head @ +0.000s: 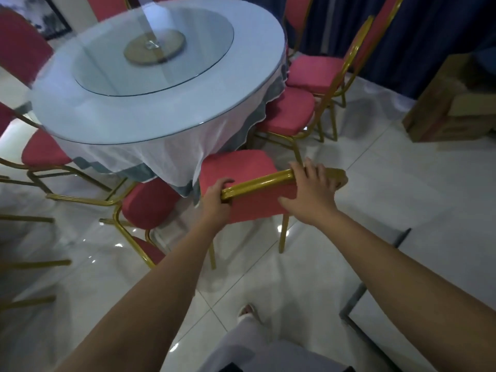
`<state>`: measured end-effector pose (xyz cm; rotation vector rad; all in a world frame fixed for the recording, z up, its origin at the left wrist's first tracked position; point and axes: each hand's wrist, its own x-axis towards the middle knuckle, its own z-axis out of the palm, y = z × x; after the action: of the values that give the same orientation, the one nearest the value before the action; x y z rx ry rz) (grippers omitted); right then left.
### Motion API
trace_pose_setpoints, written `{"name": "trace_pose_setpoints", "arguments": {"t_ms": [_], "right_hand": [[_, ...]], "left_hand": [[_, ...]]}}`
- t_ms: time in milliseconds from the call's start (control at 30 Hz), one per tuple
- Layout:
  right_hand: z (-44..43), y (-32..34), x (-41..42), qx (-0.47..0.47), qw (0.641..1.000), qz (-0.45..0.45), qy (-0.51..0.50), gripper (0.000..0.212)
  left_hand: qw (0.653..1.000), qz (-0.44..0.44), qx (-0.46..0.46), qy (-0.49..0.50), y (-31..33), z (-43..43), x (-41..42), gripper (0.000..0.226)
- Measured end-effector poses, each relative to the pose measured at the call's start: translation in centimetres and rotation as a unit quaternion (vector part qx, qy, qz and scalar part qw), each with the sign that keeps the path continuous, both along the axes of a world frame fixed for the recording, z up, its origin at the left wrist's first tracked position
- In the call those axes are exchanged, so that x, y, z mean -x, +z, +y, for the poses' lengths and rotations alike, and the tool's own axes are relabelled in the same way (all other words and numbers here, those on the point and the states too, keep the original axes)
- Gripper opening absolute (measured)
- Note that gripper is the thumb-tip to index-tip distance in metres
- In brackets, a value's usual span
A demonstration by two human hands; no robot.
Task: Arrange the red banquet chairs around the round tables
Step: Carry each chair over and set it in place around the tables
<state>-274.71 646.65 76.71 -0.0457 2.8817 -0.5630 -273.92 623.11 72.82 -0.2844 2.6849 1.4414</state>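
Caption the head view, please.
Left hand grips and right hand rests on a red chair's top rail at the round table.

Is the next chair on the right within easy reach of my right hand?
Probably yes: nothing stands between the right hand and that chair, but the hand first has to leave the held chair's top rail.
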Motion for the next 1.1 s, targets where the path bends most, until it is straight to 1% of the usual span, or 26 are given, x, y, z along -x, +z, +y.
{"name": "trace_pose_setpoints", "arguments": {"t_ms": [67, 100, 167, 200, 233, 333, 400, 433, 500, 567, 600, 633, 667, 733, 800, 867, 933, 1000, 1067, 1100], "right_hand": [[-1.2, -0.2, 1.7, -0.022, 0.999, -0.022, 0.024, 0.104], [-1.9, -0.2, 2.6, -0.038, 0.998, -0.036, 0.042, 0.107], [-3.5, -0.1, 4.3, -0.072, 0.993, -0.069, 0.065, 0.112], [-4.3, -0.1, 5.0, -0.082, 0.992, -0.082, 0.059, 0.114], [-5.0, -0.2, 5.7, -0.090, 0.991, -0.088, 0.042, 0.116], [-5.8, 0.5, 7.7, -0.126, 0.986, -0.109, 0.015, 0.115], [-5.8, 1.6, 8.3, -0.163, 0.978, -0.130, 0.020, 0.109], [-6.2, 2.1, 8.3, -0.178, 0.976, -0.123, 0.019, 0.102], [-8.0, 2.4, 7.2, -0.191, 0.979, -0.052, 0.039, 0.081], [-11.0, 1.8, 4.8, -0.141, 0.984, 0.035, 0.103, 0.064], [-12.8, 1.3, 3.5, -0.099, 0.985, 0.048, 0.135, 0.061], [-14.6, 0.7, 2.1, -0.057, 0.986, 0.030, 0.156, 0.061], [-16.3, 0.1, 0.8, -0.024, 0.986, -0.005, 0.163, 0.062], [-19.1, -1.6, -1.3, 0.007, 0.982, -0.068, 0.175, 0.064], [-21.4, -3.6, -2.6, 0.001, 0.970, -0.109, 0.216, 0.063], [-23.7, -5.8, -2.8, 0.009, 0.957, -0.161, 0.240, 0.062], [-26.1, -7.9, -2.2, 0.019, 0.945, -0.231, 0.232, 0.063], [-28.7, -10.0, -1.3, 0.019, 0.928, -0.313, 0.203, 0.073], [-30.9, -11.9, -0.3, 0.029, 0.906, -0.381, 0.183, 0.081], [-32.1, -13.0, 0.1, 0.042, 0.896, -0.404, 0.182, 0.081]], "left_hand": [[0.999, -0.025, -0.018, 0.011, -1.1, -0.9, 0.6, 0.070], [0.999, -0.040, -0.009, 0.013, -1.9, -1.6, 0.8, 0.071], [0.996, -0.080, 0.045, 0.007, -3.7, -2.9, 1.1, 0.076], [0.992, -0.104, 0.067, 0.007, -4.5, -3.3, 1.4, 0.080], [0.990, -0.122, 0.070, 0.012, -5.1, -3.6, 1.8, 0.084], [0.989, -0.141, 0.030, 0.015, -6.2, -3.7, 3.8, 0.085], [0.987, -0.160, 0.025, -0.010, -6.6, -4.1, 4.8, 0.084], [0.984, -0.170, 0.027, -0.033, -6.7, -4.4, 5.1, 0.085], [0.976, -0.196, 0.015, -0.095, -6.9, -5.5, 5.4, 0.091], [0.970, -0.207, -0.016, -0.125, -7.2, -7.0, 5.0, 0.101], [0.973, -0.202, -0.023, -0.112, -7.5, -7.9, 4.3, 0.105], [0.977, -0.196, -0.030, -0.075, -7.9, -9.0, 3.3, 0.106], [0.980, -0.197, -0.035, -0.018, -8.4, -10.3, 1.9, 0.105], [0.967, -0.231, -0.035, 0.098, -9.8, -13.2, -1.4, 0.100], [0.941, -0.286, -0.040, 0.173, -11.5, -16.5, -4.9, 0.100], [0.916, -0.316, -0.054, 0.240, -12.7, -20.0, -7.8, 0.098], [0.890, -0.327, -0.067, 0.310, -13.2, -23.1, -10.8, 0.093], [0.859, -0.346, -0.074, 0.370, -13.2, -25.7, -13.9, 0.089], [0.818, -0.372, -0.087, 0.431, -13.1, -27.5, -16.5, 0.084], [0.794, -0.381, -0.098, 0.463, -13.1, -28.2, -17.6, 0.083]]}}
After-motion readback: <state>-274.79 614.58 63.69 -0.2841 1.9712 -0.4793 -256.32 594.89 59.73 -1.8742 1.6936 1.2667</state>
